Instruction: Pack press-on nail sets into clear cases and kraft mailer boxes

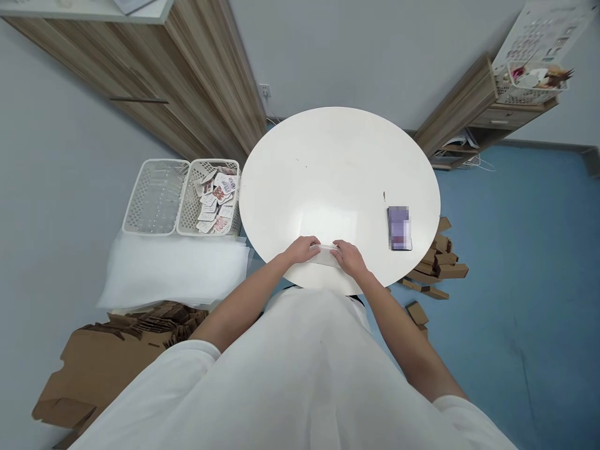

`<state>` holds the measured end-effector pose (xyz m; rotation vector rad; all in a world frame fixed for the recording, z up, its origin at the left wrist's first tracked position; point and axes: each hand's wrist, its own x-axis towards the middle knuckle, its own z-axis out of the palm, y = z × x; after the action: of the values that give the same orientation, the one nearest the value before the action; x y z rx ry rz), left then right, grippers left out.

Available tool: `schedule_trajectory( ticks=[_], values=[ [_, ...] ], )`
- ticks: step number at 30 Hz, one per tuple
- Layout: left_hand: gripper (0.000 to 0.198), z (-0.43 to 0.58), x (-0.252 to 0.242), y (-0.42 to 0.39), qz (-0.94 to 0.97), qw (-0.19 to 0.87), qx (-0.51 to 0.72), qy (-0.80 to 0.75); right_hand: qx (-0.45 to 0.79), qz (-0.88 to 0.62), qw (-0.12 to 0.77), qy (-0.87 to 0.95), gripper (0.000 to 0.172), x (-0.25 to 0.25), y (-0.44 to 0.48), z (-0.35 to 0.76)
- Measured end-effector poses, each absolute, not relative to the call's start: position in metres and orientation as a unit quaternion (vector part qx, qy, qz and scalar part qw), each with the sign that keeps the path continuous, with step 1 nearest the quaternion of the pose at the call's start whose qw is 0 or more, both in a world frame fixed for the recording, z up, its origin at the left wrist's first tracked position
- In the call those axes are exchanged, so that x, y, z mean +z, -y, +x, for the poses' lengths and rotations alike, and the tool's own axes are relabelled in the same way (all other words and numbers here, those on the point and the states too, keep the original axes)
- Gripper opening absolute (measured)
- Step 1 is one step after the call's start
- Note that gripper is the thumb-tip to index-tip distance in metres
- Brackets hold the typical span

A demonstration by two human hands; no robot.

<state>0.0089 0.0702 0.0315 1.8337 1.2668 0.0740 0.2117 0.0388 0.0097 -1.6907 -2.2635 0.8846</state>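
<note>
Located on the white table, at the near edge, in front of the white shirt: translucent white sheet, folded or rolled into a narrow strip along the far side; which of the two, not discernible. Runs with long axis left to right, roughly parallel to the near table edge. Points with one end toward each hand; shows no distinct front. Lies directly between left hand and right hand, neither nearer, with the flat portion extending toward the shirt. Grip: grasping the strip at both ends, thumbs turned inward, fingers curled at the far side; contents of strip not discernible. On the table, well to the right: purple item, partly pixelated. Beyond the left table edge: basket of printed cards, then basket of clear pieces. Nearer: stack of white sheets, then flattened cardboard. On the floor, right: brown boxes.
</note>
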Motion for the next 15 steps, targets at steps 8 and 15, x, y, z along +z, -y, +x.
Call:
schedule_trajectory(
  ticks=[8, 15],
  values=[
    [0.026, 0.011, 0.017, -0.090, 0.692, 0.507, 0.002, -0.513, 0.373, -0.571, 0.082, 0.727, 0.024, 0.000, -0.050, 0.218],
    [0.021, 0.006, 0.003, -0.096, 0.650, 0.468, -0.044, -0.597, 0.368, -0.606, 0.061, 0.702, 0.027, -0.006, -0.053, 0.216]
  ],
)
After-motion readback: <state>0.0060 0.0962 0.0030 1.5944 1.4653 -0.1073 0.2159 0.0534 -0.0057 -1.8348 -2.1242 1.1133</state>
